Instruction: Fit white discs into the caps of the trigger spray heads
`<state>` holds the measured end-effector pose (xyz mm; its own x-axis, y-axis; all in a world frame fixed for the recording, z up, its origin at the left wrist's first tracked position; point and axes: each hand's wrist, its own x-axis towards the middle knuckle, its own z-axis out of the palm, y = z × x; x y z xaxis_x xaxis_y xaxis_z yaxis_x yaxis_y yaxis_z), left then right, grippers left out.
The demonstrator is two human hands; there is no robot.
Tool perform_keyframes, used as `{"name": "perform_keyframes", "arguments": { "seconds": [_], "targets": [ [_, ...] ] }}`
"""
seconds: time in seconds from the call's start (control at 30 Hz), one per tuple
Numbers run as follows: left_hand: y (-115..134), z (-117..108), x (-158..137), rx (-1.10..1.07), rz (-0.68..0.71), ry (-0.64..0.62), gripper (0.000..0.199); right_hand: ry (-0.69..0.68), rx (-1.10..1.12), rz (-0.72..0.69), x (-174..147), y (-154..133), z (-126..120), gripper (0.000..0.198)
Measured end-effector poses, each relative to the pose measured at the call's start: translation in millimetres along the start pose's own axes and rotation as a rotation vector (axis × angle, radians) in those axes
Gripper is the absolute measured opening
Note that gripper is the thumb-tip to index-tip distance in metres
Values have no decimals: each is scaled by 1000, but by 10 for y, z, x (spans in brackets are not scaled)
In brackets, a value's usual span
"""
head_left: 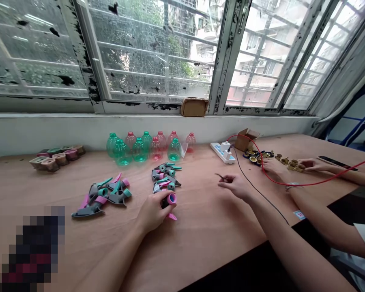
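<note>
My left hand (150,213) is closed around a trigger spray head (172,198), whose pink collar faces up and to the right and whose pink trigger points down past my fingers. Just beyond it lies a row of grey, teal and pink spray heads (166,178). Another pile of spray heads (93,206) rests to the left. My right hand (236,187) hovers over the table, pinching a thin dark strip (220,176) that sticks out to the left; its exact kind is unclear. The two hands are apart.
Green bottles (140,151) and red bottles (156,149) stand by the wall. Stacked small containers (59,157) sit far left. A power strip (222,153) has red and black cables. At right, a co-worker's hands (313,165) are among gold-coloured parts (293,165), beside a cardboard box (245,140).
</note>
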<state>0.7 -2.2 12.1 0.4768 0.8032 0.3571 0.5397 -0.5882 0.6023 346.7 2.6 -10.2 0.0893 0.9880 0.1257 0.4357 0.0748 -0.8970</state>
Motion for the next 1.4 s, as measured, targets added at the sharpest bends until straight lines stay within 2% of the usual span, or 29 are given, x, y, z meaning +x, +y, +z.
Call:
{"name": "perform_keyframes", "arguments": {
  "seconds": [0.1,0.3,0.5,0.63,0.73,0.8,0.87,0.93,1.03,1.1,1.23,1.4],
  "targets": [
    [3,-17,5,-5,-5,-5,22,123,45,129,255,76,-108,32],
    [6,-43,4,-19,-12,-3,23,148,25,187,351,264,-107,31],
    [27,-21,-5,-5,10,-4,22,198,-74,129,250,273,-149,37],
    [-9,-59,3,59,2,67,29,186,-150,40,245,51,28,40],
    [-97,-235,34,191,-19,220,34,142,-239,-43,274,-176,224,34],
    [-172,-410,63,365,-35,323,33,118,-415,-77,300,-275,273,28],
    [-248,-575,87,575,-84,350,33,75,-573,-53,321,-286,219,27],
    [-319,-676,99,742,-155,328,36,3,-640,-14,328,-214,84,35],
    [-419,-678,97,879,-206,263,39,-115,-660,4,319,-53,-160,56],
    [-473,-626,98,915,-204,229,38,-216,-653,10,325,14,-287,61],
    [-504,-583,125,941,-222,243,36,-380,-660,-16,413,-7,-398,59],
    [-378,-652,149,937,-180,382,32,-448,-675,-34,572,-135,-394,46]
  ]
}}
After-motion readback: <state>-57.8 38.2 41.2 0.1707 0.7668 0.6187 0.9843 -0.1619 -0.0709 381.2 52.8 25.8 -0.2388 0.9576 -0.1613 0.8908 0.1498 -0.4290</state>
